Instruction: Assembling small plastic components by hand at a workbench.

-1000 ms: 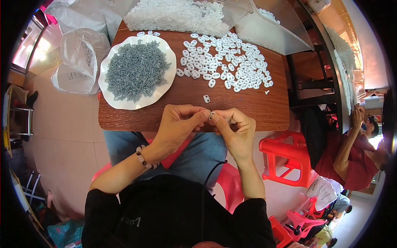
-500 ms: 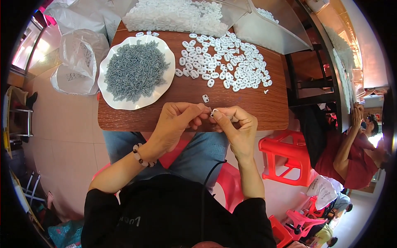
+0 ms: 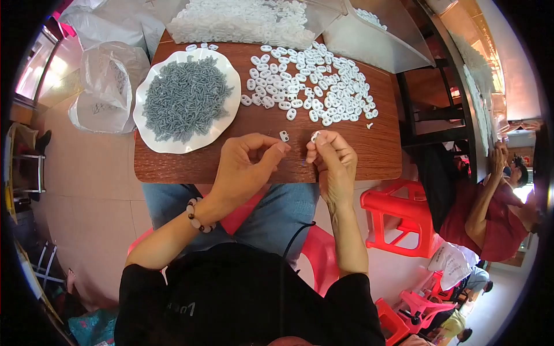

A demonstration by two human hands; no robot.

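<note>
Near the table's front edge, my right hand pinches a small white two-holed oval piece between thumb and fingers. My left hand is to its left, thumb and forefinger closed together. Whatever may be between those fingertips is too small to make out. Just beyond them a single white piece with dark holes lies on the brown wooden table. Many similar white oval pieces are spread over the far right part of the table. A white wavy-rimmed plate at the left holds a heap of small grey screw-like pieces.
A clear bin of white pieces stands at the table's far edge, with a translucent tray beside it. An open plastic bag sits left of the table. At right are a red stool and a person in dark red.
My hands have moved apart. The right hand has shifted slightly right and away from me with the white piece, while the left has drawn back a little to the left.
</note>
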